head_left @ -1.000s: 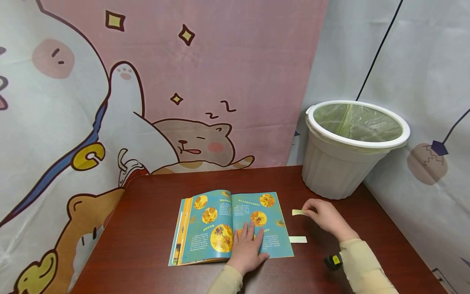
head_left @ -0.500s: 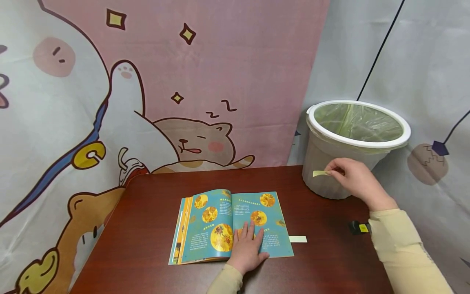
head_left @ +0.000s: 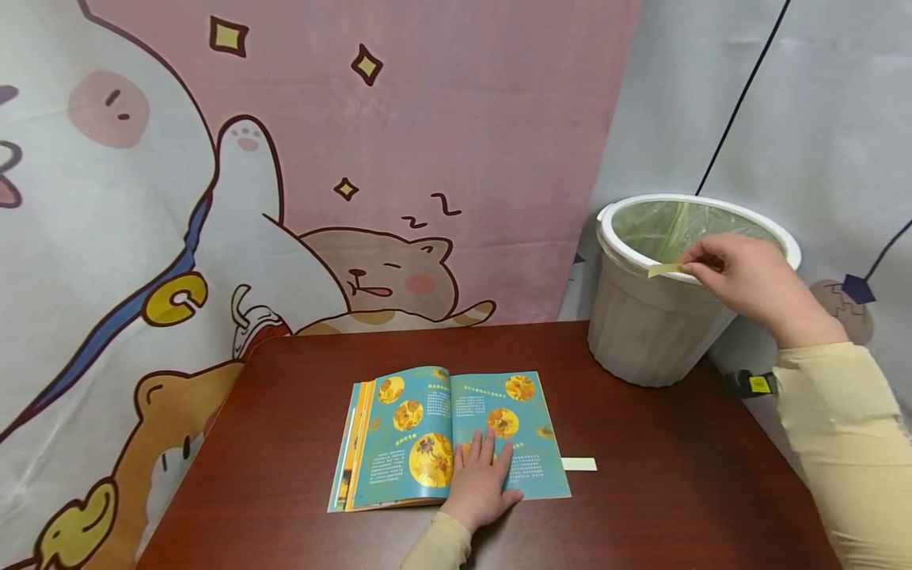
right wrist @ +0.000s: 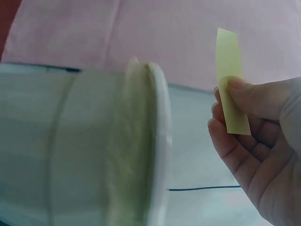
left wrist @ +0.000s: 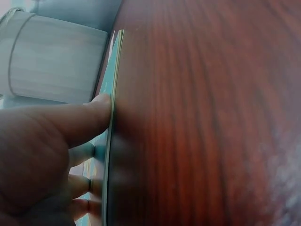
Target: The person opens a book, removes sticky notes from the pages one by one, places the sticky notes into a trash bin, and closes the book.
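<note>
An open book (head_left: 399, 443) with blue-green pages and sunflower pictures lies on the table. My left hand (head_left: 480, 481) rests flat on its right page with the fingers spread; in the left wrist view the thumb (left wrist: 94, 117) presses near the page edge. A pale yellow paper strip (right wrist: 229, 56) is pinched between the thumb and fingers of my right hand (head_left: 755, 277), which is raised at the rim of the white bin (head_left: 655, 332). Another pale strip (head_left: 579, 464) sticks out from the book's right edge.
The bin stands at the table's back right corner, lined with a translucent greenish bag (head_left: 663, 226). A brown wooden table (head_left: 285, 459) runs under everything. Behind it hangs a cloth printed with cartoon animals (head_left: 399, 277).
My right hand has risen up and to the right with the yellow paper strip, from beside the book to the bin's rim. My left hand has stayed on the page.
</note>
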